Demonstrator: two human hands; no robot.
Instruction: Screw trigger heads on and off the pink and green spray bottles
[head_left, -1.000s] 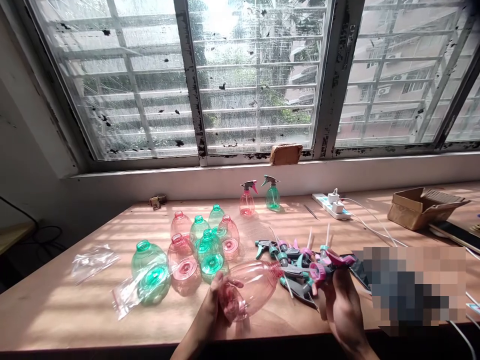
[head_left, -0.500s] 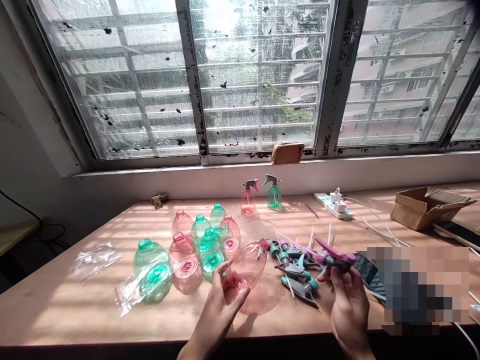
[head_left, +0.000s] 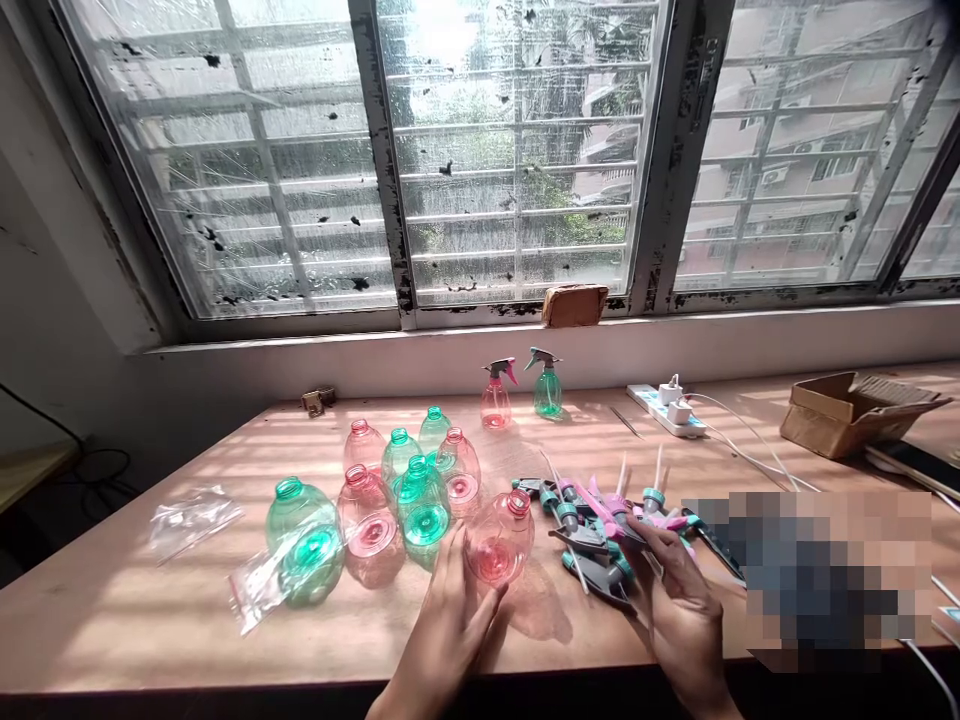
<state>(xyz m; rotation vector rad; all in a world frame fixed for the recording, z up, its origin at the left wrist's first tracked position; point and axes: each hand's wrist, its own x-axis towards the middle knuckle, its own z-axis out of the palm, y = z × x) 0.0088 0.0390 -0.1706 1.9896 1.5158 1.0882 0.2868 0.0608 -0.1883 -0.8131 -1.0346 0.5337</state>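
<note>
An empty pink bottle (head_left: 501, 538) stands upright on the wooden table (head_left: 150, 630), just right of a cluster of pink and green bottles (head_left: 390, 495). My left hand (head_left: 450, 625) cups its base, with thumb and fingers on either side. My right hand (head_left: 675, 600) reaches into a pile of grey, teal and pink spray heads (head_left: 592, 535). Its fingers are curled on a pink spray head (head_left: 660, 520) lying at the pile's right edge.
Two assembled spray bottles, one pink (head_left: 495, 395) and one green (head_left: 546, 385), stand at the back by the sill. A power strip (head_left: 667, 410) with cables and a cardboard box (head_left: 847, 410) lie at the right. Plastic bags (head_left: 191, 515) lie at the left.
The pink bottle went from lying tilted in my left hand to standing upright on the table. My right hand came down with the pink spray head onto the pile.
</note>
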